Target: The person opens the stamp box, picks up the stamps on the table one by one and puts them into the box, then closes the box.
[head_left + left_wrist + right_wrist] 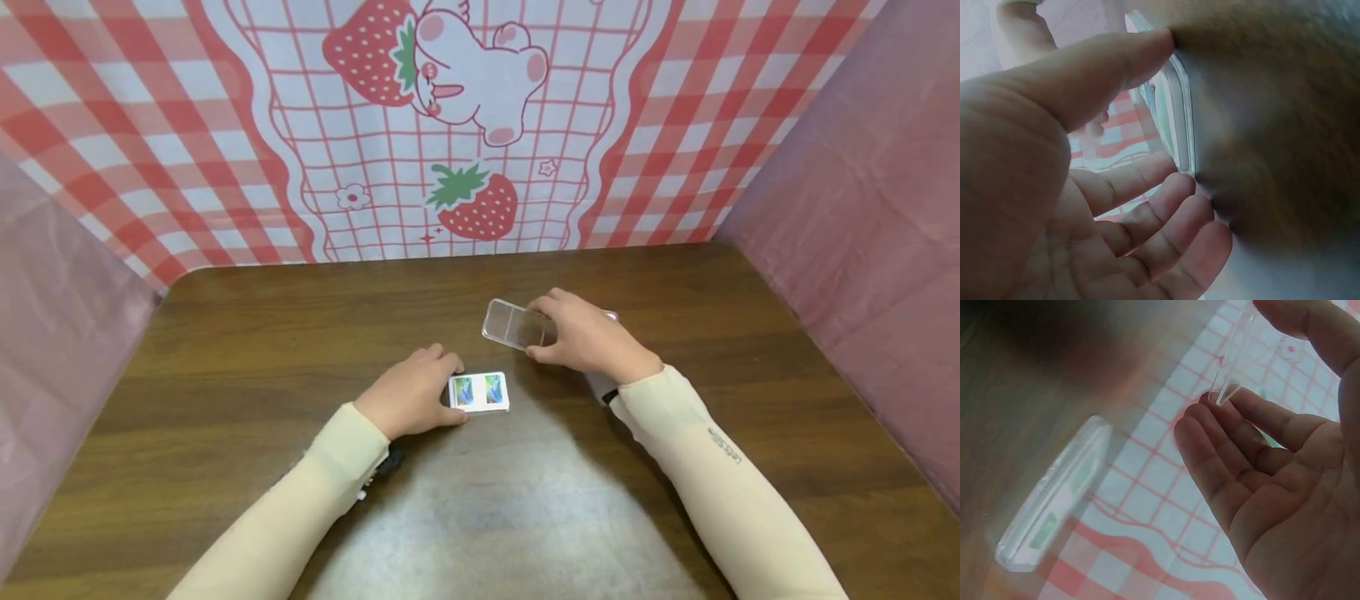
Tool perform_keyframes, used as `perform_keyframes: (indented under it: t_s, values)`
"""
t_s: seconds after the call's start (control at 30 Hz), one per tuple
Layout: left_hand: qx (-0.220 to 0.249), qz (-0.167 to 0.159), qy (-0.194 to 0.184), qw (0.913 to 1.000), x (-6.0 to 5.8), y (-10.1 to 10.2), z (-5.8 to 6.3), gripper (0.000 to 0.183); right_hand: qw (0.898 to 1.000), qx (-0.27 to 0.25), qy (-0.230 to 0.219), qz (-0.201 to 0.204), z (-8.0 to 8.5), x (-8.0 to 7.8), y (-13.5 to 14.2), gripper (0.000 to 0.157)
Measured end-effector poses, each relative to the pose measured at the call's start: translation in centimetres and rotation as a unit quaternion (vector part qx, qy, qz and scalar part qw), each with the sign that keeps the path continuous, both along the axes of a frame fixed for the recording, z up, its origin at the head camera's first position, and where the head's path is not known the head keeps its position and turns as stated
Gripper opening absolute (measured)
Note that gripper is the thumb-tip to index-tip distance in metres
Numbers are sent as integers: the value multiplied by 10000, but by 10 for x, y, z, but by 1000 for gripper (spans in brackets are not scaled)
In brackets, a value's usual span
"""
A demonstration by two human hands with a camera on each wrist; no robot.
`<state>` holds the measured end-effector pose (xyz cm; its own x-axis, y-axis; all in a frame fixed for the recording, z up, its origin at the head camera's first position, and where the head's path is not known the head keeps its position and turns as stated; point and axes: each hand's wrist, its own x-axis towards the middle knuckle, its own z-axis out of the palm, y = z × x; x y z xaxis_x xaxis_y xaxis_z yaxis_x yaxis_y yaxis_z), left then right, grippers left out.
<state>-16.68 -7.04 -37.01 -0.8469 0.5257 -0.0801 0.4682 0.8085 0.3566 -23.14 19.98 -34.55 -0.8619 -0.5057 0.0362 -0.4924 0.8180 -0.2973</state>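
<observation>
My left hand [412,393] holds a small flat white case [480,394] by its sides, thumb on the near edge and fingers on the far one. Two coloured pictures show on its top. In the left wrist view the white case [1179,122] appears edge-on between thumb and fingertips. My right hand [588,337] pinches a clear plastic cover [501,323], tilted above the table at the right. In the right wrist view the clear cover [1235,359] sits between thumb and fingers. A second clear-and-white case with green patches [1054,497] lies lower on the table, mostly hidden in the head view.
The brown wooden table [247,358] has rounded back corners. A red-and-white checked cloth with strawberries [480,204] hangs behind it. Pink cloth [847,167] hangs on both sides. Light glares off the table's near middle.
</observation>
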Motion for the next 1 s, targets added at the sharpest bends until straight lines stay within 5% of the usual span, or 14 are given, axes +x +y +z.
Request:
perform_keyframes:
  t_s: [0.23,0.53,0.8,1.0]
  values:
    - [182,42,-243,9995,0,-4,0,60,9993,37,9,381,5,12,-13,59]
    - [58,82,-212,9997,-2,-2,0,57,9962,272,-510,647,0,20,-18,52]
    - [114,183,-339,9992,-3,-2,0,89,9899,492,-587,1191,-4,26,-25,56]
    - [100,166,-360,9992,-3,-2,0,96,9863,768,-656,1307,-4,30,-31,55]
